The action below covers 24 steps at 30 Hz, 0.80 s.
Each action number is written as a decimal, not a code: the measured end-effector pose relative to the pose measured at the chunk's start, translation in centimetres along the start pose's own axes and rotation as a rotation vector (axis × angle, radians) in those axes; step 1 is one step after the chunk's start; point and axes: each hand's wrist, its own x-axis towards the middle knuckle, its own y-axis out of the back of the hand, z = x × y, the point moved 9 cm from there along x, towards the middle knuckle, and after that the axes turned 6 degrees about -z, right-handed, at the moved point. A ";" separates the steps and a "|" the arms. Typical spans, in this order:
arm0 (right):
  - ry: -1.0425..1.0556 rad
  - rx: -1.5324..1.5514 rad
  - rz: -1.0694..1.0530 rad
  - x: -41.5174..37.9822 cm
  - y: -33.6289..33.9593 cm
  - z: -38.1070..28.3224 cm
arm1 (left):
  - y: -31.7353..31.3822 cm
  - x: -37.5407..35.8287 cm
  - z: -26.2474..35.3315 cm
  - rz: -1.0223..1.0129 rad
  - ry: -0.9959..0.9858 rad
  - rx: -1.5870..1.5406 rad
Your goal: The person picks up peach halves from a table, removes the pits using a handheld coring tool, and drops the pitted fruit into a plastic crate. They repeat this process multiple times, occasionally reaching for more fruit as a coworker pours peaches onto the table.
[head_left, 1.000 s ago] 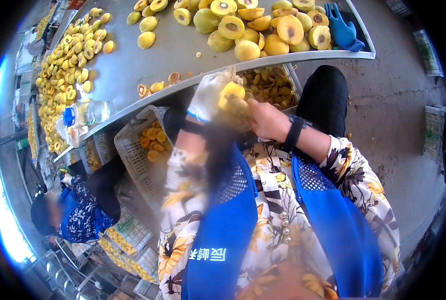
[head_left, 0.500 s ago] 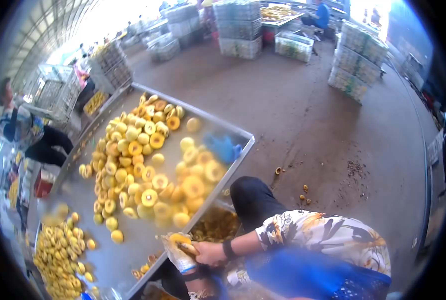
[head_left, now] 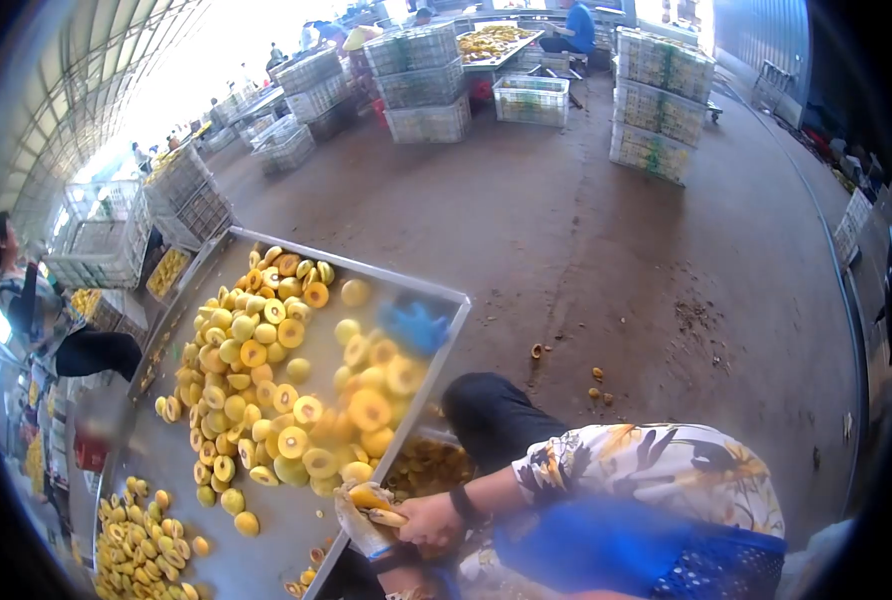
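Observation:
My left hand (head_left: 358,520), in a whitish glove, is closed around a yellow peach half (head_left: 368,496) at the tray's near edge. Against it presses my bare right hand (head_left: 432,520), fingers curled; a pale, narrow piece shows by its fingertips, too small to identify. Beyond both hands, the metal tray (head_left: 356,264) carries a big heap of halved yellow peaches (head_left: 251,353), cut faces showing on many. A second, smaller heap of peach pieces (head_left: 141,540) lies at the tray's near left. Below the rim, a container of brownish scraps (head_left: 428,468) is partly hidden.
A blue glove (head_left: 414,327) lies in the tray's right corner. Stacked white crates (head_left: 661,105) stand across the floor, with more crates (head_left: 421,85) farther back. A person (head_left: 41,310) stands at left. Fruit bits (head_left: 596,375) and dark debris litter the floor.
The view has shifted, so the tray's far corner sits lower and farther left. Both hands remain together at the tray's edge, around the peach half.

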 end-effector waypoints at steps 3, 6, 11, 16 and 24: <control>0.030 0.161 -0.082 -1.0 -0.7 -0.6 | -2.0 0.4 0.0 -0.143 0.028 -0.089; 0.104 0.278 -0.216 0.2 0.4 -0.2 | -2.8 1.6 -0.4 -0.296 -0.002 -0.030; 0.209 0.461 -0.336 1.2 2.1 -1.6 | 6.0 8.0 -8.4 -0.200 0.188 -0.111; 0.243 0.076 -0.123 -0.5 2.0 -3.7 | 5.6 3.4 0.1 0.104 -0.067 0.150; 0.301 -0.735 0.404 0.6 6.2 -3.9 | 7.9 -3.6 2.7 0.289 -0.016 -0.466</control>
